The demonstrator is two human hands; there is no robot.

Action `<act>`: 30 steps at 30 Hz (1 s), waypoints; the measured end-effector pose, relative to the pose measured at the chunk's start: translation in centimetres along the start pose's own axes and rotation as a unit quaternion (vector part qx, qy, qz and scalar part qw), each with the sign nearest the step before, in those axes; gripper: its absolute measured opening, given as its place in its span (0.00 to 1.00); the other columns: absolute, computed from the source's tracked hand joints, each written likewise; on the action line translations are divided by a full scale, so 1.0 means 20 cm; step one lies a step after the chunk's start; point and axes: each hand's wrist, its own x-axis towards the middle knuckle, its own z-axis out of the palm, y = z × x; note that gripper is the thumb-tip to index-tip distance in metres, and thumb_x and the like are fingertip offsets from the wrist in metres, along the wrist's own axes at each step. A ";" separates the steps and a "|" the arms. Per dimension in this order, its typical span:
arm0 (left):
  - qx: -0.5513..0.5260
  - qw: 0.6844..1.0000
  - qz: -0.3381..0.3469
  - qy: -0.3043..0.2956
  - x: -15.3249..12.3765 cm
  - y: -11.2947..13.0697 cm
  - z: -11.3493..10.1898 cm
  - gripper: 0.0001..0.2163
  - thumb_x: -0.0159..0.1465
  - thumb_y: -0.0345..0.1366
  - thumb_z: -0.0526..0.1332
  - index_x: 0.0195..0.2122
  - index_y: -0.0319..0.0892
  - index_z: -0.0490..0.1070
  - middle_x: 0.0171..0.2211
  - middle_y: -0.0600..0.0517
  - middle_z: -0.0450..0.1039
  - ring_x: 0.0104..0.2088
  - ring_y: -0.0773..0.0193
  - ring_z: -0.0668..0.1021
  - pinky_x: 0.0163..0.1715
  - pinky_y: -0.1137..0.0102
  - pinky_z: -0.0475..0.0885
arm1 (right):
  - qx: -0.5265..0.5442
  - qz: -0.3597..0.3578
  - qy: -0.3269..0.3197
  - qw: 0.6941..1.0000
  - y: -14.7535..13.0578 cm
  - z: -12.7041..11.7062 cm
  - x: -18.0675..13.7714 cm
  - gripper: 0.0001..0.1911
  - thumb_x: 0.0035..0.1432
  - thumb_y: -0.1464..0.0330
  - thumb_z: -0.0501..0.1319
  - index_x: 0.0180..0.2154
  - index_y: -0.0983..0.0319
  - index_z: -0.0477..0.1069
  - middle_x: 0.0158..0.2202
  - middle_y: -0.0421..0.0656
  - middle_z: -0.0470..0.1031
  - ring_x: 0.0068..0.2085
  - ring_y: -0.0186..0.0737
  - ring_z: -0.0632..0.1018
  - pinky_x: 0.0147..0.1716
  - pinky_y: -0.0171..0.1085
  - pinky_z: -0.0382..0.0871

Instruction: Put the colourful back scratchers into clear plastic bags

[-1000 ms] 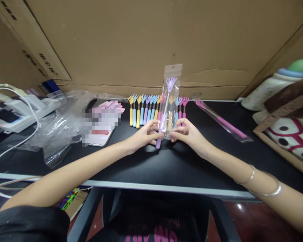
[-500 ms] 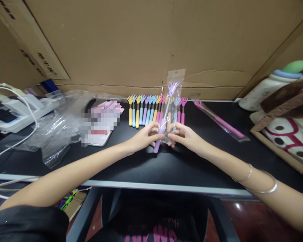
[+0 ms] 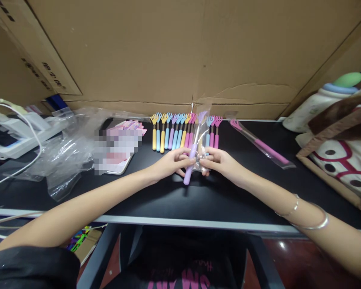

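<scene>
A purple back scratcher [image 3: 193,153] slants upward between my hands, its claw end inside a clear plastic sleeve [image 3: 202,140] and its handle end sticking out at the bottom. My left hand [image 3: 175,163] pinches the scratcher's handle. The crumpled lower part of the sleeve is gripped by my right hand [image 3: 214,160]. Behind them lies a row of small back scratchers [image 3: 171,132] in yellow, blue, purple and pink, partly hidden by the sleeve and my fingers. A pink back scratcher [image 3: 266,149] in its own clear sleeve lies at the right.
Crumpled clear plastic [image 3: 69,148] covers the left of the black table [image 3: 156,200], beside a phone-like white item [image 3: 120,165] with blurred papers on it. A power strip [image 3: 21,140] with cables is far left. A bag [image 3: 339,160] and a bottle [image 3: 307,106] stand right.
The purple back scratcher and its sleeve have tipped, so their upper ends now appear lower, near the row. Both hands keep their hold in about the same place.
</scene>
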 end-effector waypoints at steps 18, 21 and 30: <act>0.028 0.999 -0.003 0.027 0.00 0.00 0.02 0.19 0.55 0.43 0.66 0.43 0.41 0.65 0.31 0.54 0.73 0.32 0.67 0.76 0.25 0.78 0.69 | -0.041 -0.014 0.001 0.999 -0.03 0.03 -0.02 0.19 0.52 0.58 0.64 0.40 0.63 0.64 0.18 0.32 0.65 0.20 0.30 0.67 0.25 0.33 0.62; 0.027 0.999 0.000 0.023 0.00 -0.01 0.01 0.19 0.55 0.43 0.66 0.43 0.41 0.64 0.31 0.53 0.73 0.33 0.67 0.76 0.25 0.79 0.69 | -0.042 -0.017 -0.002 0.999 -0.03 0.03 -0.02 0.17 0.53 0.57 0.64 0.37 0.62 0.64 0.18 0.32 0.65 0.20 0.30 0.67 0.25 0.33 0.63; 0.018 1.000 0.004 0.014 0.00 -0.02 0.01 0.18 0.56 0.43 0.65 0.43 0.41 0.64 0.32 0.53 0.73 0.32 0.69 0.76 0.25 0.79 0.70 | -0.043 -0.030 -0.005 0.999 -0.01 0.02 -0.02 0.18 0.54 0.55 0.62 0.35 0.61 0.62 0.19 0.33 0.65 0.21 0.30 0.68 0.24 0.32 0.63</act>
